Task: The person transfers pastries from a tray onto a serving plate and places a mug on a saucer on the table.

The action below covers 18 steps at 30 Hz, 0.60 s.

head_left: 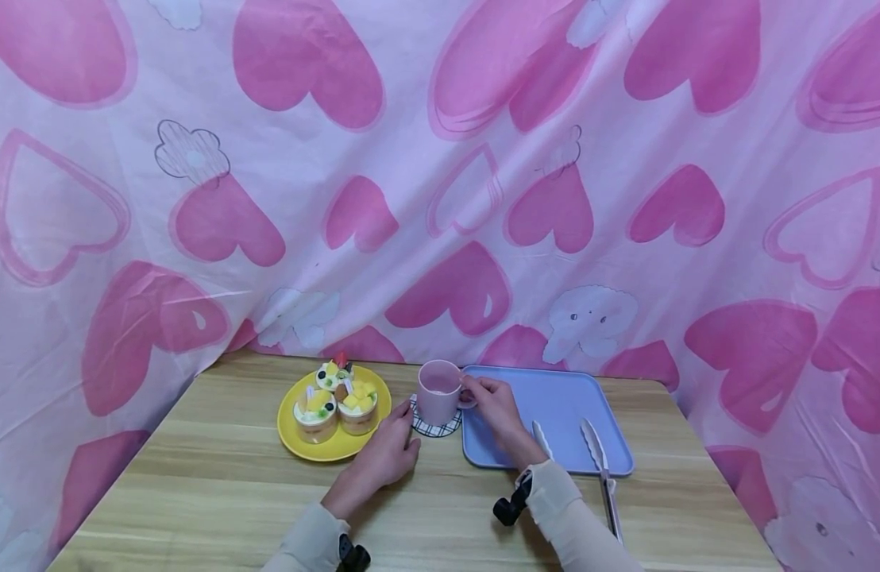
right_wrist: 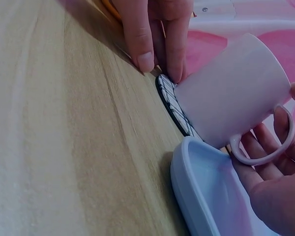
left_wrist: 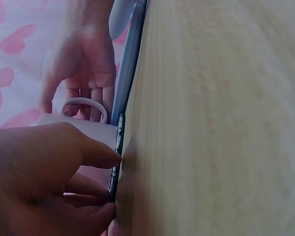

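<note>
A pale pink mug point(head_left: 438, 397) stands upright on a round black-and-white checked coaster point(head_left: 435, 430). My right hand point(head_left: 495, 403) holds the mug by its handle point(right_wrist: 265, 158), fingers curled about the loop and thumb up near the rim. To the mug's left, my left hand point(head_left: 387, 449) touches the near left edge of the coaster, its fingertips point(left_wrist: 113, 158) right at the rim. In the right wrist view, one finger of that left hand reaches the foot of the mug, while the thumb rests beside the coaster edge.
Left of the hands, a yellow plate point(head_left: 294, 442) bears three dessert cups topped with fruit point(head_left: 357, 403). On the right lies a blue tray point(head_left: 554, 389) with metal tongs point(head_left: 606, 469) across its front edge. A heart-patterned cloth point(head_left: 440, 199) hangs behind the wooden table point(head_left: 197, 492).
</note>
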### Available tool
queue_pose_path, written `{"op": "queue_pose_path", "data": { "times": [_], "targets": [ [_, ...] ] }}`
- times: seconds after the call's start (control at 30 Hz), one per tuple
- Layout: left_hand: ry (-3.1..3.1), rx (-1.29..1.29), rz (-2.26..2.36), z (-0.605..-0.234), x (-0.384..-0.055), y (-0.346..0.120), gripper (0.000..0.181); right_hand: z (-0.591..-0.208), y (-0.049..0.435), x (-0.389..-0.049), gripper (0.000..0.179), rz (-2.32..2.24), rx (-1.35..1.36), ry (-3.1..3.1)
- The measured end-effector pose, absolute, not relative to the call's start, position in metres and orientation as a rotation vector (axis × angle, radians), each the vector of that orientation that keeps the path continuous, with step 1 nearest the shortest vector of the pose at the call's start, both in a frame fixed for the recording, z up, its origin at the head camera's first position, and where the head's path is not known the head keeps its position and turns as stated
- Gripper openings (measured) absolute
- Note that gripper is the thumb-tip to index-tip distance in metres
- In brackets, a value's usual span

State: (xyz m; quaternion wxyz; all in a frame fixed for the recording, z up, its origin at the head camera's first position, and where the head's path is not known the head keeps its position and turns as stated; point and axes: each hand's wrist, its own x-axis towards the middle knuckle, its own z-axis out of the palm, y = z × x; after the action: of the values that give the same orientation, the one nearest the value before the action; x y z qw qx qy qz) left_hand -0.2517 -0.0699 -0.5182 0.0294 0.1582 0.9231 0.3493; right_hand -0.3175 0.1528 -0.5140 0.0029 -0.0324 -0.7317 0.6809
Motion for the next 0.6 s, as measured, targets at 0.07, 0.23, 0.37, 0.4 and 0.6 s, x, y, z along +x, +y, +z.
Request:
{"op": "queue_pose_path", "data": {
  "times": [0.07, 0.23, 0.37, 0.4, 0.6],
  "targets": [
    [2.839, 0.488, 1.082, -0.518, -0.252, -0.07, 0.063, -0.515, 0.154, -0.319, 0.037, 2.133, -0.077, -2.299],
    [2.876, 0.501, 1.138, -0.52, -0.254, -0.071, 0.059, -0.515, 0.156, -0.321, 0.04, 2.107, -0.045, -2.344],
    [2.922, 0.495, 1.201, -0.519, -0.253, -0.07, 0.054, -0.512, 0.157, -0.315, 0.041, 1.995, -0.032, -2.424],
    [2.931, 0.502, 1.22, -0.519, -0.253, -0.07, 0.053, -0.511, 0.157, -0.313, 0.042, 1.936, -0.014, -2.447],
    [2.957, 0.514, 1.373, -0.507, -0.251, -0.075, 0.045, -0.501, 0.162, -0.294, 0.042, 1.671, 0.091, -2.509]
  ]
}}
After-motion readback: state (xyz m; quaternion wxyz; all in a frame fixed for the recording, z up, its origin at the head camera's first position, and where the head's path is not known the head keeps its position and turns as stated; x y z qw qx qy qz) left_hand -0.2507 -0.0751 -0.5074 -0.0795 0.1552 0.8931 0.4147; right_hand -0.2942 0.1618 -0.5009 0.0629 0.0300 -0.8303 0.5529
